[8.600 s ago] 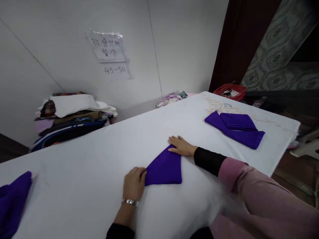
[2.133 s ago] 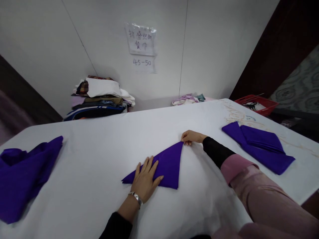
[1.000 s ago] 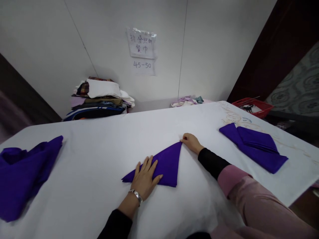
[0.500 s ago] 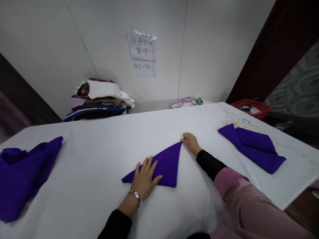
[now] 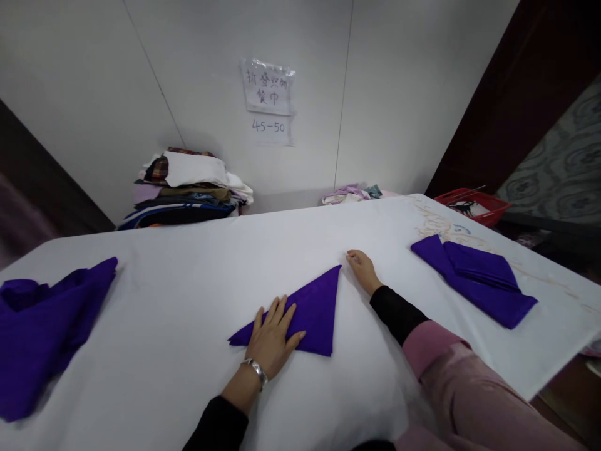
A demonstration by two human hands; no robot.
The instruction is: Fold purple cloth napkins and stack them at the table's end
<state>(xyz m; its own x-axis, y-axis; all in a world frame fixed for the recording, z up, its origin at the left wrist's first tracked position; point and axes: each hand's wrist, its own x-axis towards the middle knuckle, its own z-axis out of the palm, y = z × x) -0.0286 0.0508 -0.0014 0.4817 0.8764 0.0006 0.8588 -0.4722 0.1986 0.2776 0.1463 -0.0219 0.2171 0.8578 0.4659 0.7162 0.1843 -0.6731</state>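
A purple cloth napkin (image 5: pixel 315 307), folded into a triangle, lies flat on the white-covered table. My left hand (image 5: pixel 272 335) rests palm down across its left part, fingers spread and pressing on the cloth. Just beyond the napkin's upper right tip is my right hand (image 5: pixel 363 268), its fingers curled together. A small gap separates the fingertips from the tip, and nothing shows between them.
Another purple napkin (image 5: pixel 474 279), folded, lies to the right, and a crumpled purple cloth (image 5: pixel 47 332) to the left. Stacked clothes (image 5: pixel 192 188) stand behind the table's back edge. A red basket (image 5: pixel 488 210) is at the far right. A handwritten sign (image 5: pixel 267 88) hangs on the wall.
My right hand has let go of the napkin's upper right tip and moved slightly right, away from it. My left hand stays in place.
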